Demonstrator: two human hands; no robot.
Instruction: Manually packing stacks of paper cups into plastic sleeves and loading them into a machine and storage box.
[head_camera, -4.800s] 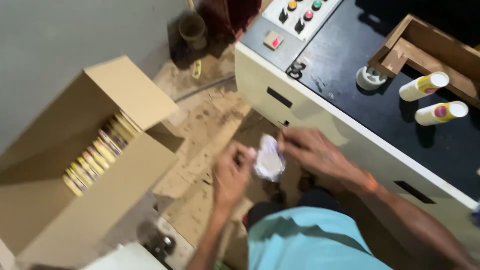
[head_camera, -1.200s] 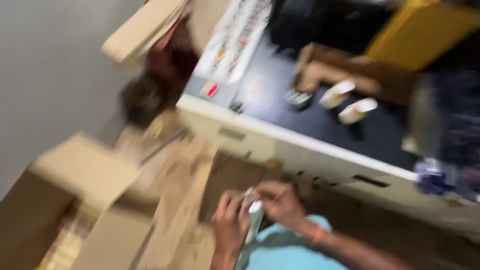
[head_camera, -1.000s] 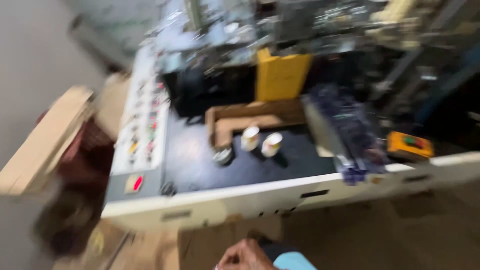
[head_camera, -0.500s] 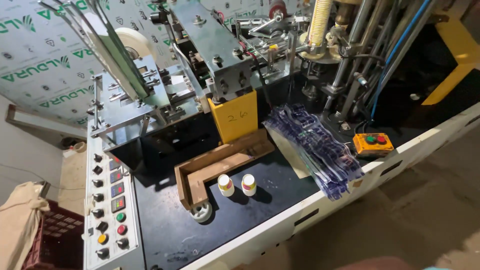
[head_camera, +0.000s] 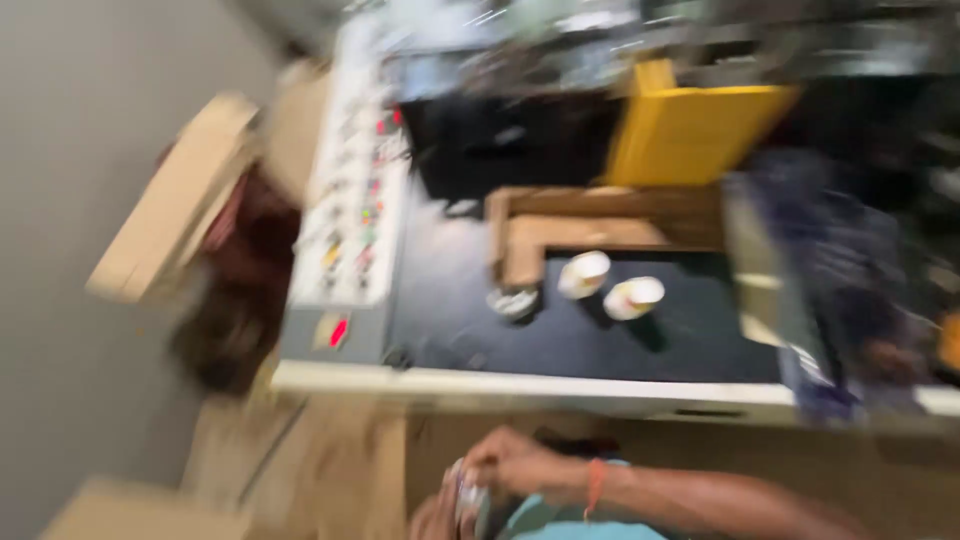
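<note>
Blurred by camera motion, the view looks down on a machine desk with a black top and a pale front edge; a grey wall fills the left side.

Hands: both sit at the bottom edge, below the desk front. The right hand is curled, its fingers closed on a small pale crumpled item. The left hand is only partly in frame and meets the same item from below; how far it is closed cannot be told. An orange band circles the right wrist. A teal garment shows beneath the forearm.

Held item: whitish, small, irregular in outline; detail is lost to blur.

On the desk, well apart from the hands:
- two paper cups, white with coloured print, lying just beside each other;
- a small round object left of the cups;
- a brown wooden frame behind them;
- a yellow panel further back;
- a pale control strip with coloured buttons along the left edge.

Brown cardboard flaps lie left of the desk.
</note>
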